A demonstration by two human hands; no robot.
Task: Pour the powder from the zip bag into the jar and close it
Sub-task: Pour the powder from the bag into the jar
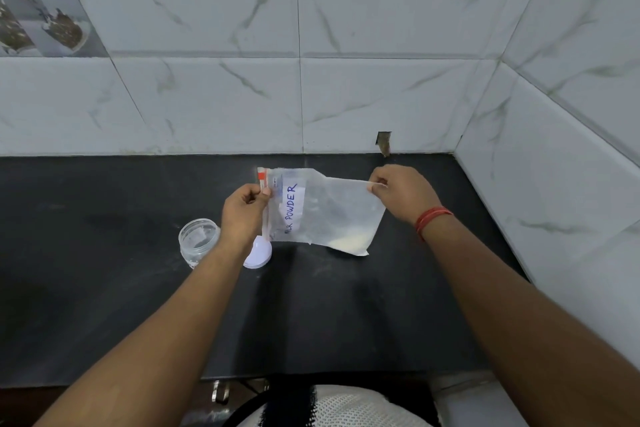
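A clear zip bag (332,211) labelled "MILK POWDER" is held sideways above the black counter (104,288). A little pale powder (349,242) lies in its lower right corner. My left hand (242,211) pinches the zip end with the red slider (261,177). My right hand (401,192) pinches the bag's top right edge. A clear plastic jar (198,240) stands uncovered on the counter to the left of my left wrist. Its white lid (258,253) lies beside it, partly hidden by my left hand and the bag.
Marble-patterned tiled walls (311,97) bound the counter at the back and on the right (554,184). A small hole (383,142) shows in the back wall at counter level. The counter's front edge runs near my body.
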